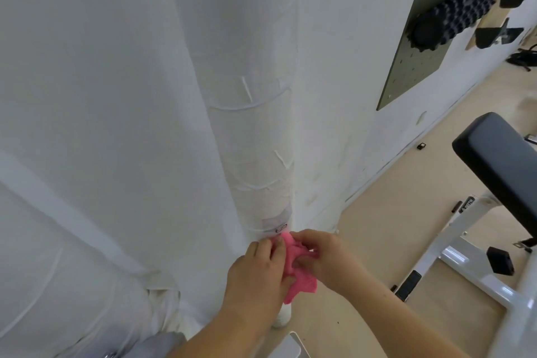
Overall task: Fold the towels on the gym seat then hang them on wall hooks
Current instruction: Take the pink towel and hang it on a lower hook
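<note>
Head view shows both hands close to the white wall, low down, next to a white wrapped pipe (255, 154) that runs up the corner. The left hand (255, 273) and the right hand (325, 256) both grasp a small pink towel (293, 270), which is bunched between them. The fingers of each hand are closed on the cloth, the left from the wall side and the right from the other side, so neither hand is free. The towel is in the air, touching or nearly touching the pipe; I cannot tell if it is already on something. No hook is visible at this place, it may be hidden behind the hands.

The gym seat (499, 160), a dark padded bench on a white frame, stands to the right and well apart, and the part of it in view has no towel on it. I judge that the work is now in the hanging step for this towel. It looks crumpled more than neatly folded. How many towels are left I cannot say, because most of the seat is out of the picture.
</note>
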The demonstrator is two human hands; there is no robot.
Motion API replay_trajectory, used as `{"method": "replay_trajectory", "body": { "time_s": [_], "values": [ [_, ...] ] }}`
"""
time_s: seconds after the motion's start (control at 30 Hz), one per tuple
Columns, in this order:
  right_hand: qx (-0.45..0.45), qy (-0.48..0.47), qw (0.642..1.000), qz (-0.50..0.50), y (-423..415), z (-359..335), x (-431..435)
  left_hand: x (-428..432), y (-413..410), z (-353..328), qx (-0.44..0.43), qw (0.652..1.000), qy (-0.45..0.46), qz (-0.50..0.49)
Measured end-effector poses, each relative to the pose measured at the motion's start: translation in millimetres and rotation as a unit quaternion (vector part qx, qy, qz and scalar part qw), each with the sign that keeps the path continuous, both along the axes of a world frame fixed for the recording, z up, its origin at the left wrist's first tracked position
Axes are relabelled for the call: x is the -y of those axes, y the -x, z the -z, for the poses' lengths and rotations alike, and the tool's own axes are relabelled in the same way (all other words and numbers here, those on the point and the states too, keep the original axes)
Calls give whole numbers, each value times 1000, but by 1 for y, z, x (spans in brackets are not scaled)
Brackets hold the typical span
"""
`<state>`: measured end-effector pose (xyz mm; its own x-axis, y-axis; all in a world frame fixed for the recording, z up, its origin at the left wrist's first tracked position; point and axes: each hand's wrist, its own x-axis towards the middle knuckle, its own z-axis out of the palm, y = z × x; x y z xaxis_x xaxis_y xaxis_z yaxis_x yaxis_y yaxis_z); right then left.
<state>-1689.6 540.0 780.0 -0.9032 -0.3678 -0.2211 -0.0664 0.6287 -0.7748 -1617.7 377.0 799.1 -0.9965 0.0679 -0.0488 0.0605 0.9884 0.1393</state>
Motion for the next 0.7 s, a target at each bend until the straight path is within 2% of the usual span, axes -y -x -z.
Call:
{"method": "replay_trajectory", "body": {
  "time_s": [0.13, 0.3, 0.47, 0.53, 0.7],
  "values": [
    [2, 10, 1000, 17, 1, 9, 1, 4, 3, 22, -17, 999, -28, -12],
    [25, 74, 996, 38, -6, 20, 4, 2, 2, 35, -46, 995, -89, -25],
    [44, 85, 995, 33, -7, 21, 5, -8, -3, 29, -43, 958, -260, -109],
    [56, 80, 995, 29, -7, 20, 6, -9, -6, 25, -39, 945, -297, -134],
    [56, 16, 998, -18, -9, -1, 2, 0, -7, 10, 18, 968, -237, -86]
  ]
}}
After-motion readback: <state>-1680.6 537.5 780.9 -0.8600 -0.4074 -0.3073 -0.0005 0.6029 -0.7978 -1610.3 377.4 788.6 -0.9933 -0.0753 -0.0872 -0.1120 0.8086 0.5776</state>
